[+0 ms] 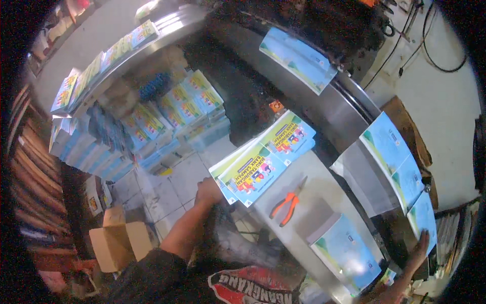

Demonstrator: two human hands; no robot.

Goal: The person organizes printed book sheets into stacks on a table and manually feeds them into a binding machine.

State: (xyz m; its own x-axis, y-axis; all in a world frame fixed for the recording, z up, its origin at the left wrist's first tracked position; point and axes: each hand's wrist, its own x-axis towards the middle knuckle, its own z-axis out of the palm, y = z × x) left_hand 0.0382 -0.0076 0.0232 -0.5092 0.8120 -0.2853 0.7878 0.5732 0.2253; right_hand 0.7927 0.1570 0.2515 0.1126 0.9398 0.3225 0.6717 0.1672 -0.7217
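A stack of printed covers [253, 175], yellow and light blue with cartoon figures, lies at the far end of the narrow metal table [304, 187] and overhangs its left edge. My left hand [208, 192] is closed at the stack's near left corner, its fingertips partly hidden. Out to the right, my right hand [420, 248] rests with fingers stretched along the lower end of a light-blue printed sheet [421, 215]. That sheet is part of a strip along the dark machine rail. Orange-handled pliers [286, 207] lie on the table between my hands.
More blue sheets [349, 253] sit on the table's near end, and another printed sheet [298, 58] lies farther along the rail. Tall booklet piles [187, 101] stand on the tiled floor at left, below a curved metal ledge [167, 25]. An opened cardboard box [119, 238] is near my left arm.
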